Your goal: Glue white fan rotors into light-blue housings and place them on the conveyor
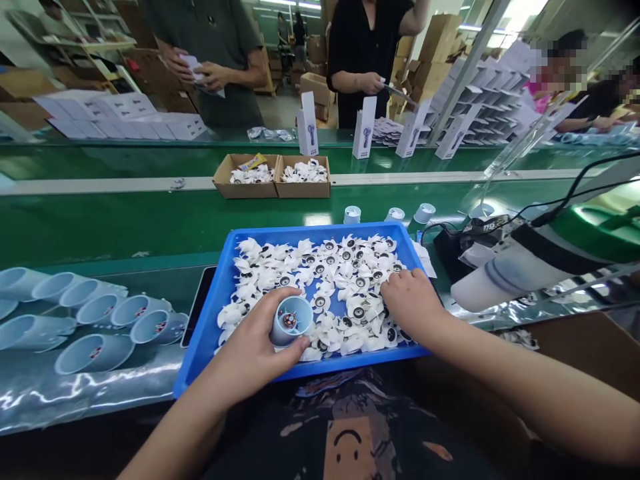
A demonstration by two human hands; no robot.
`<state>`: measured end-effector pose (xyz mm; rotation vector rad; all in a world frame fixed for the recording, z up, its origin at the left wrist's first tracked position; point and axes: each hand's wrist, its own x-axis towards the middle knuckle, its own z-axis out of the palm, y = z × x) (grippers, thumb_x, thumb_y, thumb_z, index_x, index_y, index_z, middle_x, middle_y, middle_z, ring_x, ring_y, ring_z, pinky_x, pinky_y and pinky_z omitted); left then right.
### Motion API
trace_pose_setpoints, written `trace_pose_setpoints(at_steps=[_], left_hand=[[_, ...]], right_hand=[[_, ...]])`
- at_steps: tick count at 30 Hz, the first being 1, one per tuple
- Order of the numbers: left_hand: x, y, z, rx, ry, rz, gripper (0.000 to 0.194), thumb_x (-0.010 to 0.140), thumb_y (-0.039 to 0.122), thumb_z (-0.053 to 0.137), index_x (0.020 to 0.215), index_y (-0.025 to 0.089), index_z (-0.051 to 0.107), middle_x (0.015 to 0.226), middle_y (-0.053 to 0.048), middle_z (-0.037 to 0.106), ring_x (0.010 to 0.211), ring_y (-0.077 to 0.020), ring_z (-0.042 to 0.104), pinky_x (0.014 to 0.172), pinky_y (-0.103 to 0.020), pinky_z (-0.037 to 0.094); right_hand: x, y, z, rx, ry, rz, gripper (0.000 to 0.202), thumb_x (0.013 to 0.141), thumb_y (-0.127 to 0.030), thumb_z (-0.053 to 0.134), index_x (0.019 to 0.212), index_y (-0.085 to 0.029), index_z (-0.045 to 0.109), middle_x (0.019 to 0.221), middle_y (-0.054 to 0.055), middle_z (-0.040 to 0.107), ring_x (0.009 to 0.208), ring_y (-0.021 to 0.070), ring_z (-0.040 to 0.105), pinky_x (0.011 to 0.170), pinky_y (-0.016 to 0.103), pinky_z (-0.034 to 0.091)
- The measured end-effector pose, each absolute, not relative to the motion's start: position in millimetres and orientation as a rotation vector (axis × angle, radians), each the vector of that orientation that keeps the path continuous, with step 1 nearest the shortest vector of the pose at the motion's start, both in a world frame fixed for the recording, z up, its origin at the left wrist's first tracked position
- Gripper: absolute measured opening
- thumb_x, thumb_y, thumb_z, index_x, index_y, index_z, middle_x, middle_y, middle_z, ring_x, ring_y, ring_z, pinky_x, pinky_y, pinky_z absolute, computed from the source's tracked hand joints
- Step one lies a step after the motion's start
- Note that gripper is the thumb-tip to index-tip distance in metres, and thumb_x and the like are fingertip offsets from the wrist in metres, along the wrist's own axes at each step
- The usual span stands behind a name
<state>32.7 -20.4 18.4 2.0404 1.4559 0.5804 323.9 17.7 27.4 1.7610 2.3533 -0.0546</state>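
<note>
My left hand (260,340) is wrapped round a light blue fan housing (293,321), its open end facing up with a small motor and copper windings inside. It is held over the blue tray (227,267), which is filled with loose white fan impellers (320,267), many showing dark round hubs. My right hand (411,300) reaches into the right side of the tray, knuckles up and fingers curled down among the impellers. Its fingertips are hidden, so what they grip cannot be made out.
Several light blue housings (95,351) lie on the left, with three more (353,215) beyond the tray. Small cardboard boxes (303,185) hold white parts. On the right hangs a green and white device (520,267) with a cable. Co-workers (215,60) stand across the green conveyor (125,217).
</note>
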Motion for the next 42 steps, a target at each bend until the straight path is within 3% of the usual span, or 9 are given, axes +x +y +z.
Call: trace_pose_setpoints(at_steps=[6, 10, 12, 18, 25, 31, 34, 38, 42], left_hand=[[26.9, -19.3, 18.7, 2.071, 1.381, 0.586, 0.055, 0.087, 0.039, 0.058, 0.138, 0.03, 0.041, 0.139, -0.009, 0.054, 0.126, -0.0313, 0.056, 0.106, -0.052, 0.048], [29.7, -17.8, 21.0, 2.101, 1.315, 0.636, 0.062, 0.081, 0.052, 0.071, 0.136, 0.032, 0.051, 0.134, -0.008, 0.06, 0.123, -0.0321, 0.059, 0.106, -0.052, 0.049], [33.3, -17.9, 23.0, 2.13, 1.265, 0.685, 0.065, 0.08, 0.055, 0.073, 0.137, 0.033, 0.053, 0.134, -0.008, 0.062, 0.125, -0.0316, 0.058, 0.107, -0.051, 0.048], [40.4, -20.1, 29.0, 2.174, 1.228, 0.717, 0.07, 0.082, 0.054, 0.072, 0.144, 0.033, 0.049, 0.141, -0.006, 0.059, 0.129, -0.029, 0.055, 0.109, -0.049, 0.046], [40.6, -21.9, 31.1, 2.26, 1.294, 0.75, 0.068, 0.081, 0.048, 0.075, 0.141, 0.028, 0.05, 0.134, -0.006, 0.065, 0.121, -0.028, 0.061, 0.103, -0.047, 0.051], [52.8, -23.2, 26.4, 2.443, 1.16, 0.923, 0.058, 0.081, 0.03, 0.075, 0.134, 0.026, 0.052, 0.125, -0.007, 0.07, 0.115, -0.0253, 0.066, 0.102, -0.045, 0.051], [57.2, -24.9, 32.5, 2.472, 1.11, 0.977, 0.058, 0.083, 0.029, 0.073, 0.136, 0.027, 0.049, 0.123, -0.007, 0.07, 0.112, -0.0246, 0.066, 0.101, -0.044, 0.051], [55.2, 8.3, 59.0, 2.584, 1.05, 0.752, 0.061, 0.082, 0.045, 0.074, 0.137, 0.03, 0.053, 0.131, -0.007, 0.064, 0.121, -0.0287, 0.059, 0.106, -0.049, 0.045], [57.4, 100.7, 79.9, 2.573, 1.571, 0.548, 0.066, 0.08, 0.055, 0.073, 0.137, 0.025, 0.056, 0.134, -0.011, 0.053, 0.124, -0.0332, 0.05, 0.108, -0.05, 0.04]], right_hand=[[327.2, 30.2, 47.9, 1.902, 2.54, -0.61, 0.012, 0.083, -0.015, 0.063, 0.094, -0.014, 0.067, 0.092, 0.01, 0.065, 0.089, 0.0229, 0.06, 0.082, 0.037, 0.044], [310.9, 19.6, 38.9, 1.775, 2.325, -2.523, 0.031, 0.078, -0.042, 0.068, 0.096, -0.019, 0.058, 0.085, 0.002, 0.058, 0.071, 0.0126, 0.053, 0.069, 0.026, 0.047], [295.4, 11.7, 26.8, 1.571, 1.918, -3.132, 0.038, 0.074, -0.051, 0.067, 0.09, -0.02, 0.052, 0.08, 0.001, 0.054, 0.067, 0.0124, 0.052, 0.067, 0.028, 0.048], [269.7, 1.3, 7.9, 1.288, 1.461, -3.447, 0.038, 0.076, -0.047, 0.074, 0.091, -0.019, 0.051, 0.078, -0.001, 0.053, 0.067, 0.0097, 0.053, 0.07, 0.026, 0.05], [275.1, 1.7, 13.9, 1.3, 1.739, -3.304, 0.037, 0.082, -0.042, 0.077, 0.105, -0.02, 0.06, 0.089, 0.001, 0.059, 0.076, 0.011, 0.057, 0.076, 0.026, 0.051], [268.8, -3.9, 36.6, 1.48, 3.264, -1.247, 0.018, 0.089, -0.017, 0.069, 0.104, -0.026, 0.07, 0.106, 0.004, 0.056, 0.099, 0.0177, 0.056, 0.089, 0.036, 0.048], [270.6, -3.9, 41.1, 1.45, 3.3, -1.264, 0.016, 0.087, -0.015, 0.072, 0.098, -0.026, 0.071, 0.101, 0.002, 0.053, 0.095, 0.0156, 0.056, 0.085, 0.032, 0.05], [286.4, -11.1, 41.7, 1.589, 3.565, -1.034, 0.023, 0.089, -0.015, 0.067, 0.11, -0.026, 0.066, 0.125, 0.007, 0.046, 0.108, 0.0191, 0.053, 0.097, 0.039, 0.048], [297.7, -23.6, 39.4, 1.847, 3.705, -0.783, 0.031, 0.09, -0.008, 0.059, 0.114, -0.028, 0.062, 0.13, 0.007, 0.042, 0.106, 0.0197, 0.053, 0.099, 0.044, 0.045]])
